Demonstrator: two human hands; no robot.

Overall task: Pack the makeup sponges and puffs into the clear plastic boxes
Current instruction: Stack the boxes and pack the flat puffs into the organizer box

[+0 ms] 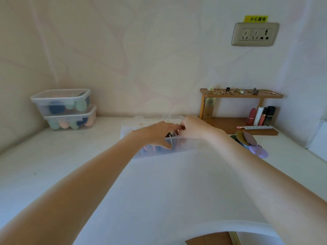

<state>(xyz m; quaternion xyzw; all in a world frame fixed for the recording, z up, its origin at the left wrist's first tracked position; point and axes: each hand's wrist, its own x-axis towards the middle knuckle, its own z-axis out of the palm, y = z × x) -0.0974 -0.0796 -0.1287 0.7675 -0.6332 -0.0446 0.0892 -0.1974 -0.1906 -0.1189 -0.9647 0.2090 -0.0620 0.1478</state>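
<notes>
Both hands, left (157, 134) and right (193, 128), hover over the clear box (187, 145), grip state unclear.

My left hand (157, 134) & right hand (192, 128) hide most of the open clear box (187, 147); contents blurred, can't ID the dark bit at my fingertips. Shelf trinkets (235, 91) too small to tell. White thing (318, 138) cut off at right edge.

Soft, even daylight fills the scene, perhaps from the right; shadows are faint. Wide-angle distortion bends the edges, and the hands (159, 133) and clear box (191, 147) look slightly motion-blurred.
</notes>
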